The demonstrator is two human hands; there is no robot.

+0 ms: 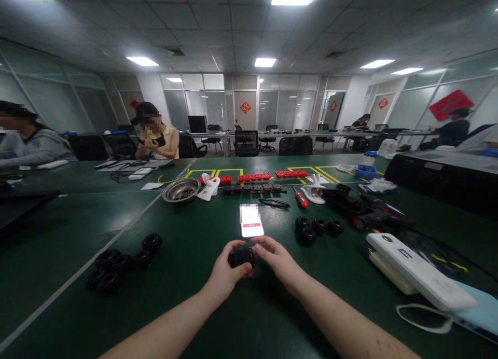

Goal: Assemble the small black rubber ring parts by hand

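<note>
Left hand [224,270]: gripping the black fitting [241,257]
Right hand [275,256]: fingers pinching it too — both closed
Phone [251,225]: just beyond, mid-worktop [187,297]

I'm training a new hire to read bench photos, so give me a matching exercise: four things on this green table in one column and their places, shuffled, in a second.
Things:
1. small black wheel
2. phone
3. metal bowl
4. red-handled screwdriver

Places:
A. far side of the table, left of the white part
B. held between the left hand and the right hand
C. flat on the table just beyond the hands, screen lit
D. beyond the four loose black wheels on the right

Pairs: 1-B, 2-C, 3-A, 4-D
</note>
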